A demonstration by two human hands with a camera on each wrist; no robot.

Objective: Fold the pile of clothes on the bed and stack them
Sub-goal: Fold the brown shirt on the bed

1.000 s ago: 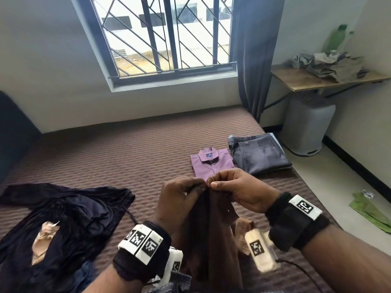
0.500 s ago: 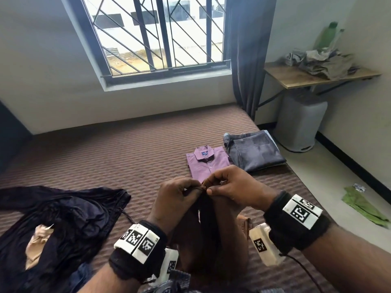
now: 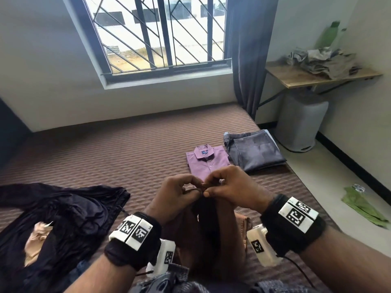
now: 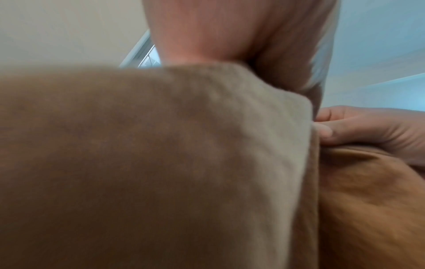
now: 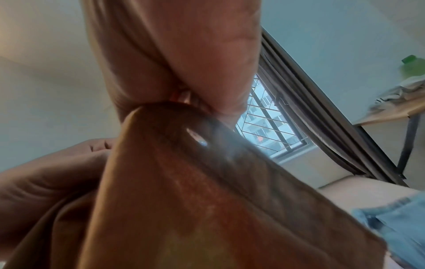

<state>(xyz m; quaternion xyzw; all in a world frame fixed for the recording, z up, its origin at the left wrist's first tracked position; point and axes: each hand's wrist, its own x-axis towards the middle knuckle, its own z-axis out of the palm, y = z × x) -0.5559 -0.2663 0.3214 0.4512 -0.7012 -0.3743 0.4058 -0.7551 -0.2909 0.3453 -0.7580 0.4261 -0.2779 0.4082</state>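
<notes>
Both hands up over the bed [image 3: 131,149], meeting at the top edge of a brown garment [image 3: 213,233]. Left hand [image 3: 175,199] & right hand [image 3: 234,191] touch fingertip to fingertip, each w/ fingers curled narrow & pinching the cloth's edge; rest of the garment hangs down btwn the wrists. Right wrist view: a small hole in the fabric [image 5: 196,136] just below the pinching fingers [image 5: 220,60]. Just beyond the fingers, on the bed: folded purple shirt [image 3: 206,160], w/ folded grey trousers [image 3: 254,153] beside it to the right. Well left of the fingers: unfolded dark pile [image 3: 61,220] w/ a bit of beige cloth [image 3: 36,240] showing in it.
</notes>
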